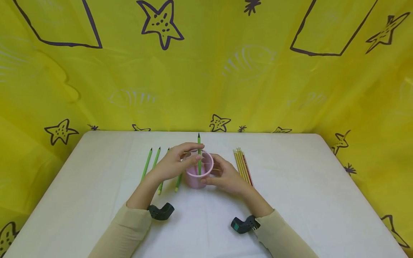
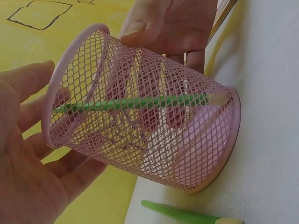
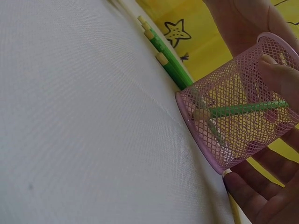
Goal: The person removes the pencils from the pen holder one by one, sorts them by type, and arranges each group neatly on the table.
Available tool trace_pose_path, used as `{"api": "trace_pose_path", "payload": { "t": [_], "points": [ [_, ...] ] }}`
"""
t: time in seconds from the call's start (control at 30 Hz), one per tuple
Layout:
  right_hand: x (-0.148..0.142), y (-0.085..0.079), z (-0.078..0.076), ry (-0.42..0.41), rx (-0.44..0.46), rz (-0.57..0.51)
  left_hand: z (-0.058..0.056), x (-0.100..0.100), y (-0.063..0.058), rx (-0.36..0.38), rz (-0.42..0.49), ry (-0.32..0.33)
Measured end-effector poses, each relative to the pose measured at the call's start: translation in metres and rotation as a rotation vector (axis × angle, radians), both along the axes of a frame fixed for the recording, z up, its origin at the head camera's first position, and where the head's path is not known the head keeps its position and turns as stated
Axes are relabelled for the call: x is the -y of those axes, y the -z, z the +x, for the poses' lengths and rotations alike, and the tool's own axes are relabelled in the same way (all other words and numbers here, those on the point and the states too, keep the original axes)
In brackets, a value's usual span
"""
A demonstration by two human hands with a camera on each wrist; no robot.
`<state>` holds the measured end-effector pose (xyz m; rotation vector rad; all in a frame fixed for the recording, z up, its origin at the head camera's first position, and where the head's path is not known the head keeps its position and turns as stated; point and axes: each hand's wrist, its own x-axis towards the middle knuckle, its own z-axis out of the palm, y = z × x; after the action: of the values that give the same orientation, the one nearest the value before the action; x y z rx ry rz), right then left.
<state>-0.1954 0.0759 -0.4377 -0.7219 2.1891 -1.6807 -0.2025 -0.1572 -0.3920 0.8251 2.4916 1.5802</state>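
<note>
My right hand (image 1: 227, 177) grips the pink mesh pencil cup (image 1: 195, 182), thumb on its near side, fingers around the right. The cup's base rests on the tabletop. Inside it stands a green pencil (image 1: 199, 165), black point upward above the rim and pale end near the bottom. Over the rim, my left hand (image 1: 172, 163) has thumb and forefinger at the pencil's upper part and appears to pinch it. Mesh and fingers partly hide the contact. In the left wrist view, the left hand (image 2: 28, 154) is beside the cup's rim.
Several green pencils (image 1: 147, 163) lie left of the cup, partly hidden by my left forearm. To the right, a bundle of yellow pencils (image 1: 240, 163) lies next to a red one (image 1: 247, 168). A white cloth (image 1: 303, 179) covers the table, and a yellow patterned curtain (image 1: 193, 79) hangs behind.
</note>
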Motion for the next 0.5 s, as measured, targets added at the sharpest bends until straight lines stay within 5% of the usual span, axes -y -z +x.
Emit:
{"api": "trace_pose_path", "payload": {
  "t": [0.5],
  "points": [
    [0.0018,0.0014,-0.0019,-0.013,-0.017,-0.018,0.0004,0.0047,-0.0084,0.002,0.081,-0.024]
  ]
}}
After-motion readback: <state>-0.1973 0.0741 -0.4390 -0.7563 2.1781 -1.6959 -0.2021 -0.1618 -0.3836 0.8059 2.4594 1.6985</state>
